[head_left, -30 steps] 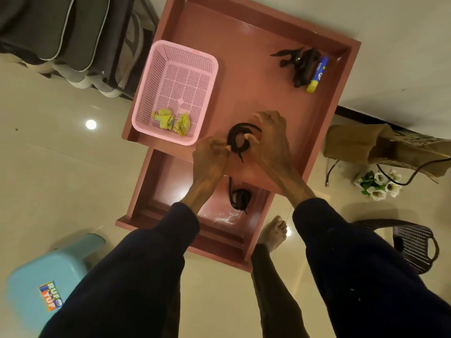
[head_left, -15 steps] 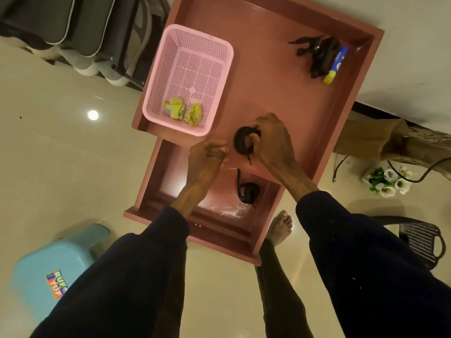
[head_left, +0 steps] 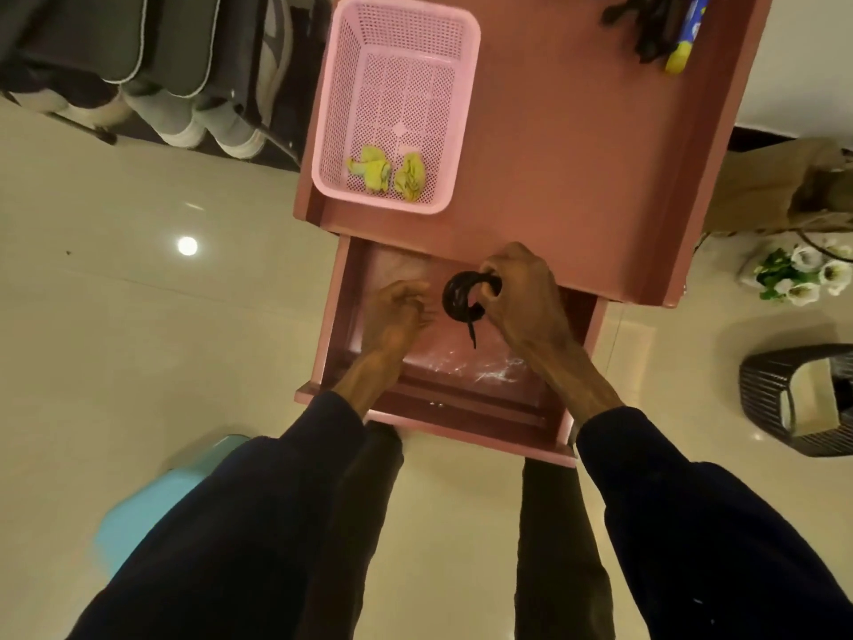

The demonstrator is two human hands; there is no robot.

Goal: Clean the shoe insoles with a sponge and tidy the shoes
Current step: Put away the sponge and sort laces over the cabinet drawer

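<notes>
Fingers of the right hand (head_left: 521, 297) curl round a black shoelace (head_left: 459, 295) wound into a ring. One loose end hangs down toward 6 o'clock. The left hand (head_left: 397, 311) sits just beside the ring, at its 9 o'clock. Its fingers are softly bent and hold nothing. A second ago both hands were up over the pink table top (head_left: 577, 177), and the left hand was touching the lace. Now both hands have come down toward the person, and the ring hangs over the open drawer (head_left: 443, 431). Past the drawer, at 11 o'clock from the hands, a pink basket (head_left: 461, 85) stands on the table top with two yellow crumpled bits (head_left: 374, 168) in it. Farther off, at 1 o'clock, a blue and yellow tube (head_left: 687, 34) lies beside some dark things. At 10 o'clock, shoes (head_left: 184, 122) stand on a rack by the floor.
</notes>
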